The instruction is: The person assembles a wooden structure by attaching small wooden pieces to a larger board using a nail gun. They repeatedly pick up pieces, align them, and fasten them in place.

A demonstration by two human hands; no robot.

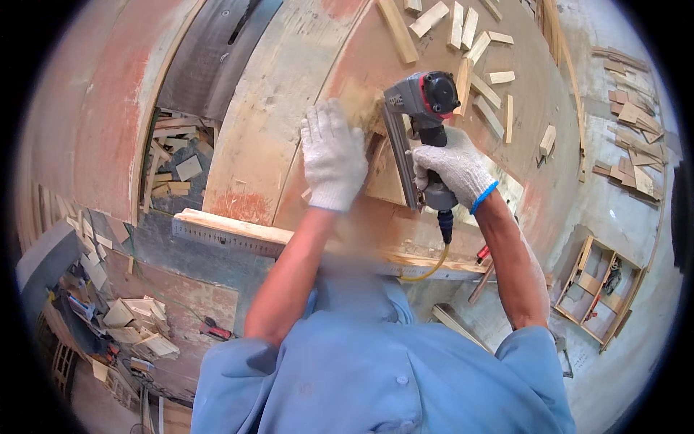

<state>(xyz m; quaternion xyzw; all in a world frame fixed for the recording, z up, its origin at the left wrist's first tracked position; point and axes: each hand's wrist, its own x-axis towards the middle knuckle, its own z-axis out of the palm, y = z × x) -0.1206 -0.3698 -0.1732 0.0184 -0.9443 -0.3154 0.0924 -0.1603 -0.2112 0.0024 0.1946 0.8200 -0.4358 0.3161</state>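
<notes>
My right hand [457, 168], in a white knit glove with a blue cuff edge, is closed round the grip of a pneumatic nail gun [413, 98]. The nail gun is grey and black with a red ring, and its long slanted magazine reaches toward me. From the bottom of its grip a yellow air hose [434, 269] curves down to the bench edge. Just left of the tool, my gloved left hand [334, 160] lies flat, fingers stretched out. A piece of wood [387, 184] sits between that hand and the magazine, partly covered by the tool.
Several short wood blocks [490, 116] lie scattered on the worktable [538, 155] at the far right. A wooden strip with a ruler [228, 233] runs along the near edge. Offcuts [173, 170] fill an opening at left. A wooden frame [600, 286] and boards [636, 119] are on the floor at right.
</notes>
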